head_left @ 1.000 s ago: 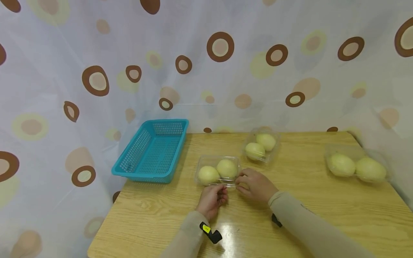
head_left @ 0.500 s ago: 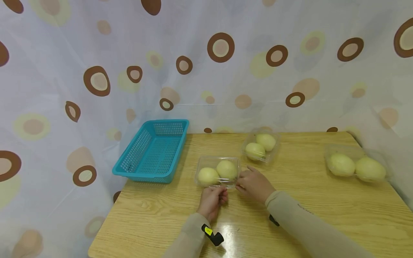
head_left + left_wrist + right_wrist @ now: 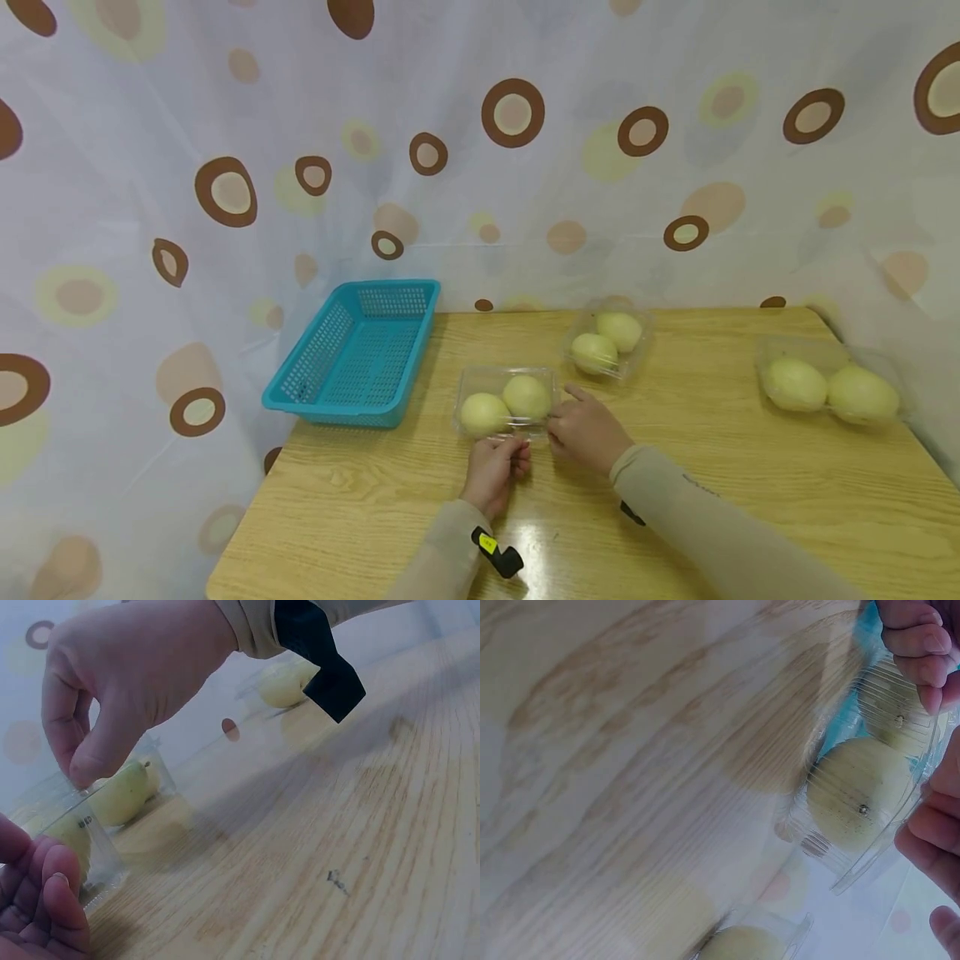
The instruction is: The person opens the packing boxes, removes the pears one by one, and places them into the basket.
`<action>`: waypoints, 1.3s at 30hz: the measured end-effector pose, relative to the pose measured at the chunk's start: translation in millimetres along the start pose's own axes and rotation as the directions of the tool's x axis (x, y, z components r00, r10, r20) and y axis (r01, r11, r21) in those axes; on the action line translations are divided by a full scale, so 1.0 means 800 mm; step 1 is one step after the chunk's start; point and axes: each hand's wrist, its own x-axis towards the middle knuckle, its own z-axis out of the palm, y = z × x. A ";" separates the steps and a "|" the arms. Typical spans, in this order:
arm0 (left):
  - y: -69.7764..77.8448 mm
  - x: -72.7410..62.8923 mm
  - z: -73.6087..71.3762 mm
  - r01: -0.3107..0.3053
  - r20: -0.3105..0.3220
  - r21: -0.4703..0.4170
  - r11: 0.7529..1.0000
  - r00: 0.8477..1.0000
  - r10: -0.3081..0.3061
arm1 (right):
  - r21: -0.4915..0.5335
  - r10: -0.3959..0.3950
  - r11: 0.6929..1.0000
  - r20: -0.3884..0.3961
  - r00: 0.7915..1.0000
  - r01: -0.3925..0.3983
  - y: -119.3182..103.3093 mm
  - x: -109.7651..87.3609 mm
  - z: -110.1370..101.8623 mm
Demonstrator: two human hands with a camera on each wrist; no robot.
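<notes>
A clear plastic clamshell box sits mid-table, with two pale yellow round fruits inside. At the middle of its front edge, my left hand pinches the plastic rim between thumb and curled fingers. My right hand is at the front right corner; in the left wrist view that right hand pinches the lid's edge between thumb and forefinger. The right wrist view shows the lid lying over the fruits, close to its lower half along the rim.
A blue perforated basket stands at the back left. Two more clear boxes with pale fruits rest on the wooden table: one box behind the right hand, the other box at far right. A patterned curtain hangs behind.
My right hand has shifted slightly toward me and inward at the box's corner, its forefinger now raised. The left hand stays at the front rim.
</notes>
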 end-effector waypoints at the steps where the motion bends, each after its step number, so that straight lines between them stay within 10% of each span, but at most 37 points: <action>1: 0.000 -0.001 0.000 0.001 -0.001 -0.003 1.000 1.000 -0.001 | -0.002 -0.010 1.000 -0.001 1.000 0.010 0.000 0.000 0.001; 9: 0.022 -0.020 0.004 0.001 0.022 -0.005 1.000 1.000 -0.001 | 0.002 -0.103 0.995 -0.086 0.991 0.103 0.003 -0.001 0.007; 23: 0.002 -0.001 0.000 0.041 0.013 -0.012 0.999 0.999 -0.041 | -0.117 -0.243 0.968 -0.228 0.943 0.221 0.005 -0.006 0.019; 39: 0.001 0.003 -0.001 0.090 -0.001 -0.052 0.995 0.996 -0.090 | -0.186 -0.327 0.939 -0.212 0.921 0.290 0.011 -0.009 0.025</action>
